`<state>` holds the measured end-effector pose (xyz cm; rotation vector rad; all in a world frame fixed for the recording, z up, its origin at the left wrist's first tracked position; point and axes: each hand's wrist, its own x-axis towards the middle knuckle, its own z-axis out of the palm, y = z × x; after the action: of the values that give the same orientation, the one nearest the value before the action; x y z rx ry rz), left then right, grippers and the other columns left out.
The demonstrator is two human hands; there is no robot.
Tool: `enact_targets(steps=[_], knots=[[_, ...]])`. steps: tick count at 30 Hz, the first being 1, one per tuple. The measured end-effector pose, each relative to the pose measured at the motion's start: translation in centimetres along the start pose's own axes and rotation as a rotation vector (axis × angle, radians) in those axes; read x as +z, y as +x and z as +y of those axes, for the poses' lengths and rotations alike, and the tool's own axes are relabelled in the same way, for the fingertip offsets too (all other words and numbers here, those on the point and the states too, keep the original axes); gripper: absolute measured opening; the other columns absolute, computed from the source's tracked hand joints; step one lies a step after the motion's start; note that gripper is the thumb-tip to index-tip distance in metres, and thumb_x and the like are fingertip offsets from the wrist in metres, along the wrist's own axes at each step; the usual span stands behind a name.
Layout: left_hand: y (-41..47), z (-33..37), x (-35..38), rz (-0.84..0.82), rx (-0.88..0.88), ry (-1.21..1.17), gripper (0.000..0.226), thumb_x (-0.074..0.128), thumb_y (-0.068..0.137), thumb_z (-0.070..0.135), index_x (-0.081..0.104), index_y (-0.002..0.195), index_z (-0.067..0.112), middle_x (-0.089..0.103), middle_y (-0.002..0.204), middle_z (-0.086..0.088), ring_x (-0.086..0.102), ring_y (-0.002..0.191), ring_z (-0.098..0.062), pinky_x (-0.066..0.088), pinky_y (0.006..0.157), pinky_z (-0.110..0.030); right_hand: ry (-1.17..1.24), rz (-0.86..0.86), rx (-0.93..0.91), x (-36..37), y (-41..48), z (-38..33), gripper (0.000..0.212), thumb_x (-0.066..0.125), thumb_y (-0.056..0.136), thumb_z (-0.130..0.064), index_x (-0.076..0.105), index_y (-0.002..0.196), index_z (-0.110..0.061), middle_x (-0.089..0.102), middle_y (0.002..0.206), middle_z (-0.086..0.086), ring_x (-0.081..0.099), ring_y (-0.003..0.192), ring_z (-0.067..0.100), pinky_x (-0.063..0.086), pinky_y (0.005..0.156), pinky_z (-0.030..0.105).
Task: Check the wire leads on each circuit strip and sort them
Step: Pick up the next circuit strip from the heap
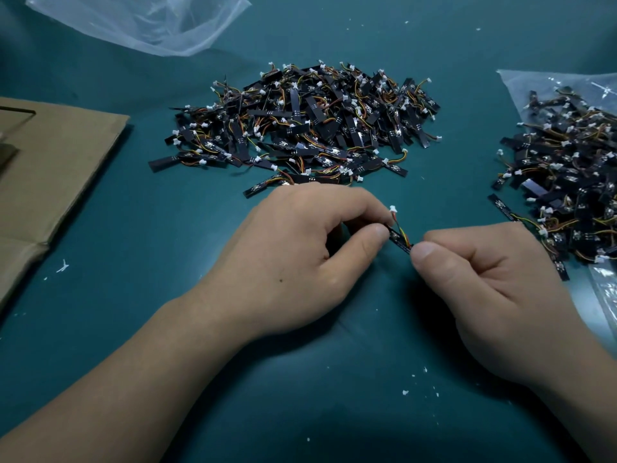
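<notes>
Left hand [293, 259] and right hand [490, 289] pinch opposite ends of a short black circuit strip [399, 241] with coloured wires; heaped strips [300, 125] lie beyond

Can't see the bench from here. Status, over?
Hands: left hand and right hand both pinching one strip, leads and white plug up. Main pile behind, second pile on bag at right. Nothing in the way.
</notes>
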<state>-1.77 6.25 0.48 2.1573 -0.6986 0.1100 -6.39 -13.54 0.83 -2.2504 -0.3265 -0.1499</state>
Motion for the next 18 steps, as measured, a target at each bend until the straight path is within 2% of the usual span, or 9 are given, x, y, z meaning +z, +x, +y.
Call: enact_targets(steps=[4,10,12,14,15,18], knots=[[-0.07,-0.07,0.04,0.001,0.012,0.001,0.019,0.063,0.095,0.03,0.076,0.108,0.028,0.07,0.091,0.02,0.064,0.082,-0.004,0.052,0.078,-0.033,0.003,-0.011,0.014,-0.03,0.03,-0.04,0.046,0.048,0.09,-0.038,0.027,0.055,-0.016,0.024,0.053,0.004,0.022,0.048,0.005,0.021,0.045,0.03],[-0.16,-0.13,0.0,-0.055,0.058,-0.003,0.037,0.064,0.093,0.029,0.07,0.13,0.034,0.072,0.099,0.019,0.065,0.088,-0.015,0.051,0.084,-0.04,-0.062,-0.005,0.013,0.09,0.05,-0.06,0.044,0.048,0.089,-0.041,0.033,0.06,-0.012,0.026,0.052,0.005,0.026,0.047,0.017,0.025,0.046,0.037],[-0.15,-0.22,-0.07,-0.088,0.079,-0.03,0.042,0.064,0.094,0.025,0.067,0.135,0.034,0.072,0.102,0.017,0.064,0.09,-0.009,0.05,0.085,-0.037,-0.042,0.003,0.011,0.09,0.0,-0.01,0.045,0.048,0.09,-0.04,0.033,0.059,-0.011,0.026,0.052,0.005,0.026,0.047,0.017,0.025,0.046,0.037],[-0.13,-0.3,-0.09,-0.079,0.089,-0.049,0.047,0.063,0.094,0.021,0.063,0.14,0.032,0.069,0.104,0.016,0.06,0.084,0.001,0.05,0.081,-0.029,-0.022,0.009,0.006,0.13,-0.03,0.09,0.048,0.048,0.092,-0.041,0.033,0.057,-0.011,0.027,0.052,0.006,0.027,0.047,0.019,0.026,0.046,0.038],[-0.11,-0.34,-0.06,-0.061,0.077,-0.052,0.051,0.063,0.095,0.02,0.059,0.143,0.033,0.068,0.106,0.016,0.059,0.079,0.0,0.05,0.078,-0.028,-0.01,0.012,0.006,0.19,-0.04,0.16,0.05,0.048,0.093,-0.042,0.035,0.057,-0.011,0.029,0.052,0.007,0.029,0.047,0.02,0.027,0.046,0.039],[-0.08,-0.39,0.17,0.004,0.035,-0.065,0.062,0.061,0.094,0.016,0.047,0.152,0.035,0.065,0.112,0.017,0.06,0.075,-0.017,0.052,0.076,-0.028,0.017,0.04,0.008,0.27,-0.03,0.52,0.051,0.047,0.098,-0.045,0.046,0.059,-0.012,0.041,0.051,0.008,0.037,0.046,0.016,0.032,0.046,0.036]])
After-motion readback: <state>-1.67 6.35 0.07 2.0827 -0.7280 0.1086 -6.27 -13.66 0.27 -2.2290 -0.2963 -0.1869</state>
